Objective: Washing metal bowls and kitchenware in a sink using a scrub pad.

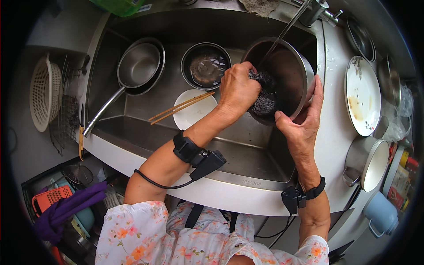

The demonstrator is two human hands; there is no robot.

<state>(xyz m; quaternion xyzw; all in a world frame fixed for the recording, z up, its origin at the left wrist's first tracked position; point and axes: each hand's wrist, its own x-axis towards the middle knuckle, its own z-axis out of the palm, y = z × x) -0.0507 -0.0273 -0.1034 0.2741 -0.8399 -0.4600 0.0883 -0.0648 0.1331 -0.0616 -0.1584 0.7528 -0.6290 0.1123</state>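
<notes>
A deep metal pot (303, 71) is tilted in the right part of the steel sink (241, 159). My right hand (303, 127) grips its near right side, thumb at the rim and fingers along the outer wall. Inside the pot's mouth, my left hand (240, 86) clutches a dark wire scouring pad (264, 103); some of its fingers are hidden. To the left of that hand sits a round metal bowl (200, 58) with water in it. A white bowl (192, 114) stands nearer, with a pair of wooden chopsticks (182, 107) across it.
A long-handled saucepan (139, 66) rests in another pan at the sink's left. Over the tilted pot reaches the faucet (288, 28). An oval plate (362, 94) and a white-lined pot (374, 165) stand on the right counter. A knife (81, 142) lies at the left edge.
</notes>
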